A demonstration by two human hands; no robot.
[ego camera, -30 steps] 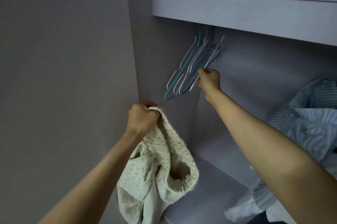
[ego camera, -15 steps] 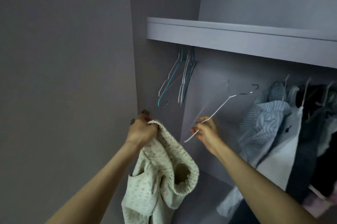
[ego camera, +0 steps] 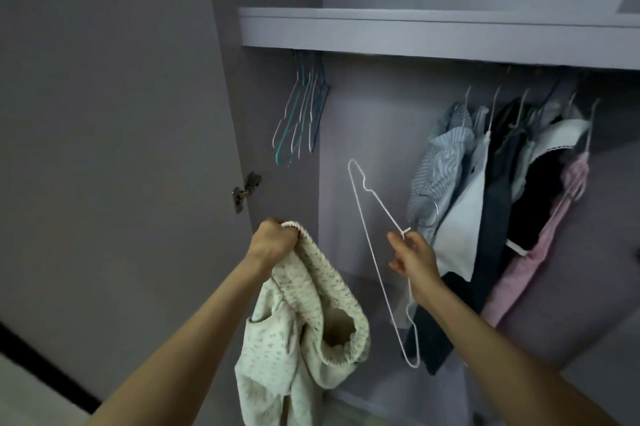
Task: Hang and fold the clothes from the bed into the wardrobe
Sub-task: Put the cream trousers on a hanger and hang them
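My left hand [ego camera: 273, 241] grips the elastic waistband of cream patterned shorts [ego camera: 304, 332], which hang down below it in front of the open wardrobe. My right hand [ego camera: 414, 257] pinches a white wire hanger [ego camera: 372, 238] near its neck; the hanger is tilted, one end pointing up-left and the other hanging down past my wrist. Both hands are level, about a hand's width apart, with the hanger between them.
Several empty blue and white hangers [ego camera: 303, 114] hang at the rail's left end under the shelf [ego camera: 415, 32]. Hung clothes [ego camera: 502, 190] fill the right side. The open wardrobe door [ego camera: 104, 148] with its hinge [ego camera: 246, 190] stands on the left.
My right hand pulled one white hanger off the bunch at the rail and brought it down and right, turning it. My left hand kept hold of the shorts. The view tilted down.
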